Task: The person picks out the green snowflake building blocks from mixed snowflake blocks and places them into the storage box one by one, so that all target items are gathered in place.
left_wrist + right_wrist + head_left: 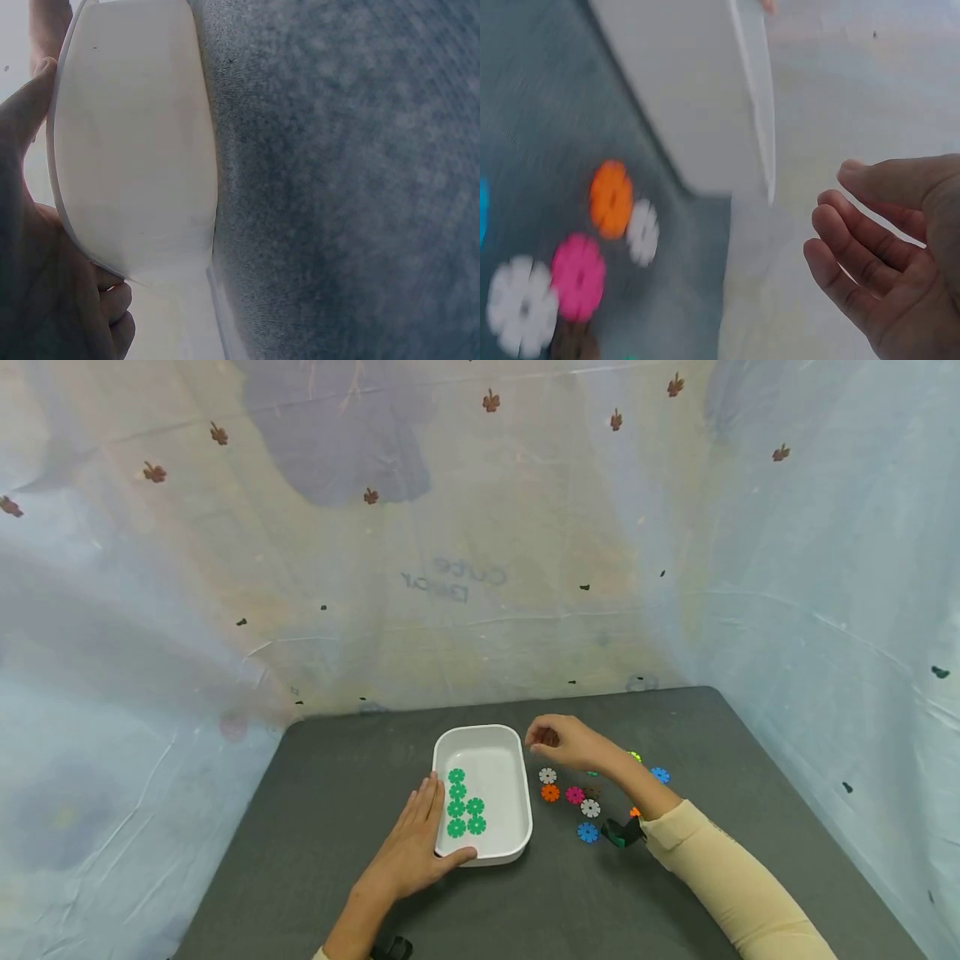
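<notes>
A white tray (504, 793) holds several green flower-shaped discs (457, 808) along its left side, some touching each other. My left hand (411, 843) rests against the tray's near left corner, its fingers straight along the left rim and the thumb on the near rim. The left wrist view shows that thumb (30, 101) against the tray's edge. Just right of the tray's far right corner, my right hand (566, 741) hangs above the table. Its fingers (855, 240) curve loosely and hold nothing in the right wrist view.
Right of the tray lie an orange disc (550, 792), a pink disc (574, 795), white discs (590, 808), a brown disc (592, 792) and blue discs (588, 832). My right forearm covers part of this group. A patterned sheet (480, 543) hangs behind the grey table (315, 793).
</notes>
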Motion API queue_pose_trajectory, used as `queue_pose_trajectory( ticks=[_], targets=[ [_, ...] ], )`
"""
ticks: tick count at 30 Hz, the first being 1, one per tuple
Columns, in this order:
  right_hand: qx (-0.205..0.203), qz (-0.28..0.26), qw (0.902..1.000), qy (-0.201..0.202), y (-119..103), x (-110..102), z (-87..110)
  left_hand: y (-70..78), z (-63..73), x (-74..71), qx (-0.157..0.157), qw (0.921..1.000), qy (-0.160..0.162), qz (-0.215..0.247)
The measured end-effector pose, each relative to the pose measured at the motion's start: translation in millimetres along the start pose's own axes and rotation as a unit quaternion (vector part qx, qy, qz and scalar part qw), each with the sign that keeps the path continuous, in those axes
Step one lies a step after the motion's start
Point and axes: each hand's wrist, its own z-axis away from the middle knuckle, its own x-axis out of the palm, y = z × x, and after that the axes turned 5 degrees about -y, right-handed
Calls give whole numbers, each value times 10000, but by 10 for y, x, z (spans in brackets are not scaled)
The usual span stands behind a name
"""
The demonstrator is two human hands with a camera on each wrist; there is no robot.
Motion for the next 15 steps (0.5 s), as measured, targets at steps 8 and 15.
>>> queue_pose_trajectory(
  ticks=[8, 15],
  targets=[
    [421, 216, 9985, 268, 389, -150, 276, -16, -7, 9, 53, 9999, 103, -53],
    [702, 410, 9965, 190, 728, -137, 458, -6, -1, 2, -14, 10000, -7, 46]
  ],
)
